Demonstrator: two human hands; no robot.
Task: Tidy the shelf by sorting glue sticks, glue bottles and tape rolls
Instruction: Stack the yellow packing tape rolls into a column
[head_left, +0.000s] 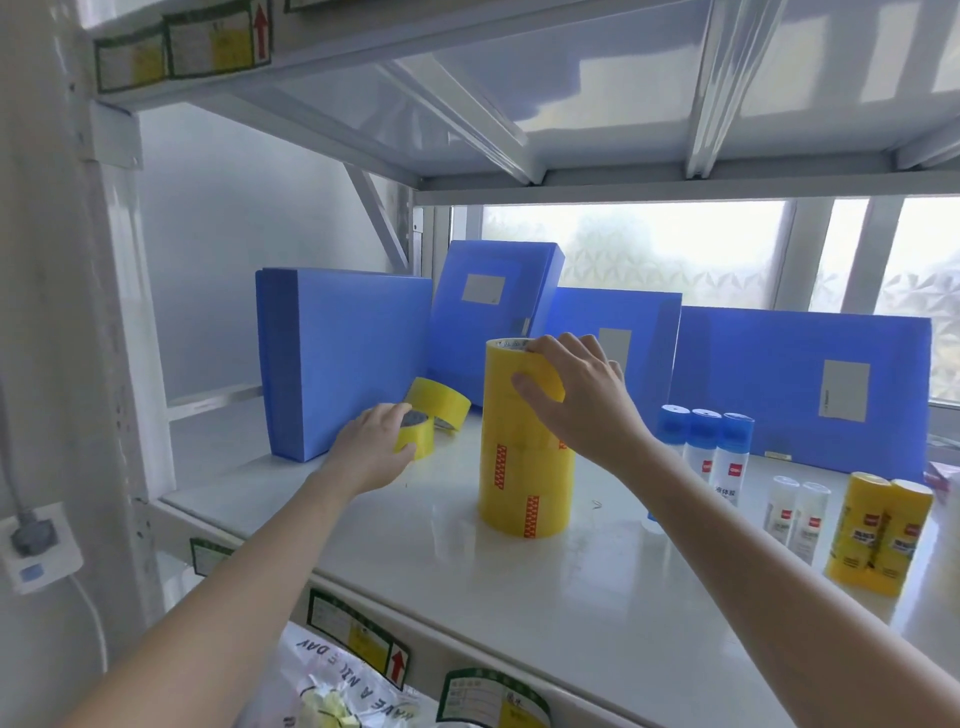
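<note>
Lower left of frame: plastic bag (332, 686) w/ printed text, below shelf (467, 587) edge. Right side: two yellow glue sticks (878, 530), upright, touching; two white glue sticks (797, 512) just left of them; three blue-capped glue bottles (704, 441) behind. Centre: tall stack of yellow tape rolls (524, 467), upright. Right hand (576, 395) grips the stack's top roll, thumb on the side, fingers over the rim. Left hand (371, 447) grips a single tape roll (415, 434) at centre left; another loose roll (441, 402) just behind. Blue file boxes (343, 358) along the back.
</note>
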